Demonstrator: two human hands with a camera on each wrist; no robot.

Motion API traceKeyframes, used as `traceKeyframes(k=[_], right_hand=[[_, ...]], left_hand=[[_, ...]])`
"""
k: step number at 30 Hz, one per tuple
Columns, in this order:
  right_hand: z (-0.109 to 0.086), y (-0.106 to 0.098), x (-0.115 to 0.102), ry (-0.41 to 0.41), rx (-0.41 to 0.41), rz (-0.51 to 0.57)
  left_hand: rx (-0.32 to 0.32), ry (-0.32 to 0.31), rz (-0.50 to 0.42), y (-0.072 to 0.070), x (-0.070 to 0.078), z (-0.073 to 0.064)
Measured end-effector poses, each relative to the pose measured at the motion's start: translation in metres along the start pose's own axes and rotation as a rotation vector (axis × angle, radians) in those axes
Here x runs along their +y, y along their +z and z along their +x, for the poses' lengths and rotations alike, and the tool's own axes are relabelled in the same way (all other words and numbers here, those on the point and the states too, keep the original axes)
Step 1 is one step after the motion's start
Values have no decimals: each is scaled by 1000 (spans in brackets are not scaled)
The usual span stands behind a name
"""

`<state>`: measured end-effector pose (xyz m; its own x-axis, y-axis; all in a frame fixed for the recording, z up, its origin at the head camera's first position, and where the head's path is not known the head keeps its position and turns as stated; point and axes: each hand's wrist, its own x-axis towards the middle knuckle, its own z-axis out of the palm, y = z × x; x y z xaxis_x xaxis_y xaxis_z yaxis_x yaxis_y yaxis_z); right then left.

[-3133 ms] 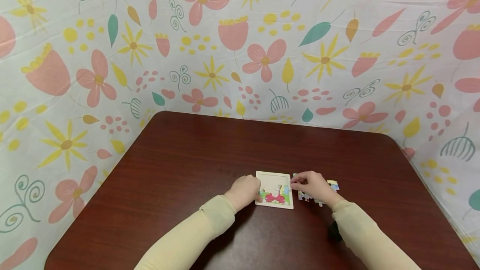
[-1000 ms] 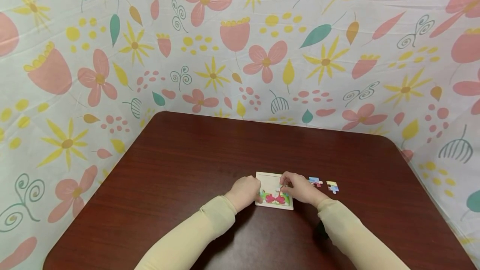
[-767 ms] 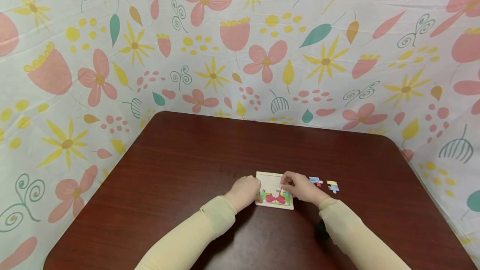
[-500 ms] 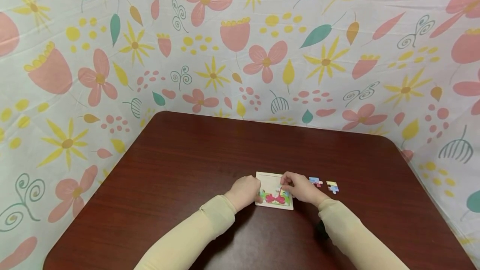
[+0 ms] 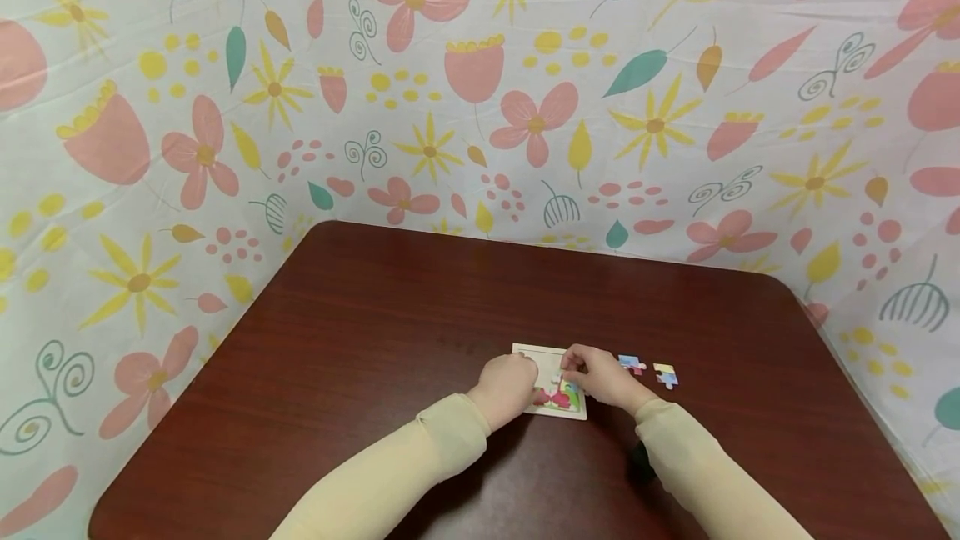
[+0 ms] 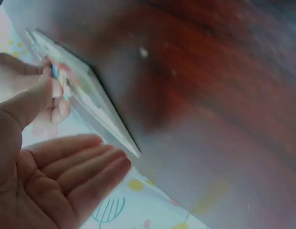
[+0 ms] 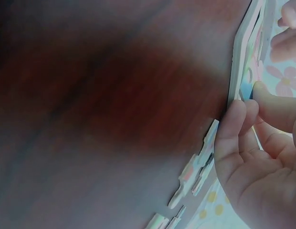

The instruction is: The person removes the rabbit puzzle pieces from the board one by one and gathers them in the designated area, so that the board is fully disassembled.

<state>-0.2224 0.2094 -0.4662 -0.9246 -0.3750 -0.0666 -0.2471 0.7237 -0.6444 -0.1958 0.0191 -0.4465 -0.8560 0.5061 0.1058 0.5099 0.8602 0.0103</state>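
A small square wooden puzzle board lies on the table, its near part filled with pink and green picture pieces. My right hand is at the board's right side, thumb and fingertips pinching a puzzle piece; blue shows by the thumb in the right wrist view, but most of the piece is hidden. Over the board's left side is my left hand. In the left wrist view its fingers are extended beside the board, and its thumb reaches toward the right hand's fingertips; whether it touches the piece I cannot tell.
Loose puzzle pieces lie right of the board: a blue and pink one and a yellow and blue one. The right wrist view shows several pieces beside the right hand. A floral cloth hangs behind the brown table.
My right hand has come left from the loose pieces onto the board's right side and stayed there. Just now my left hand has shifted right, from the board's left edge over its left part.
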Motion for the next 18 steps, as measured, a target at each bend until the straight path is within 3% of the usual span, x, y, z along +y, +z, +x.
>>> traceKeyframes(k=[7, 18], right_hand=[[-1, -1, 2, -34, 9, 7], [0, -2, 1, -32, 15, -17]], left_hand=[[-4, -81, 96, 12, 13, 5], [-13, -105, 150, 15, 21, 11]])
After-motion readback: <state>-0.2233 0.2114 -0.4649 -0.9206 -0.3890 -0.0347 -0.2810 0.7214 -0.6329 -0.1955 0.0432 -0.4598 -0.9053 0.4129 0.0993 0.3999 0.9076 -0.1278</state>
